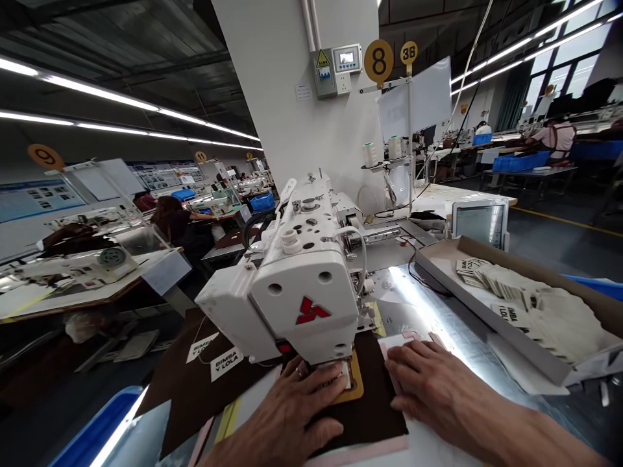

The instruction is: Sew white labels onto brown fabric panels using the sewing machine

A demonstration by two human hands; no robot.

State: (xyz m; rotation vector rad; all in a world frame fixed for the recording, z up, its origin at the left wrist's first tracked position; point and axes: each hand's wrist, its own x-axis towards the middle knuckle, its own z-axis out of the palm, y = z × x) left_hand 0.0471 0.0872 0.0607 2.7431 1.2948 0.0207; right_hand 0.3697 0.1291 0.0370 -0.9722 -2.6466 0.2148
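A white sewing machine (306,285) with a red three-part emblem stands in front of me. Under its head lies dark brown fabric (374,402), edged by a white and pink sheet (396,340). My left hand (296,408) rests with fingers stretched out beside a yellow-brown frame (357,383), its fingertips on a white label (346,374) partly hidden beneath the head. My right hand (433,383) lies flat, fingers extended, across the sheet and the fabric's right edge. To the left, brown fabric (170,376) bears printed labels (226,364) reading "BIMBA Y LOLA".
At right, a cardboard box (491,327) holds stacked white labels (516,292). A screen panel (479,224) stands behind it. Thread cones (370,154) sit on a stand at the back. A blue bin (102,428) is at lower left. Other people sit at distant machines.
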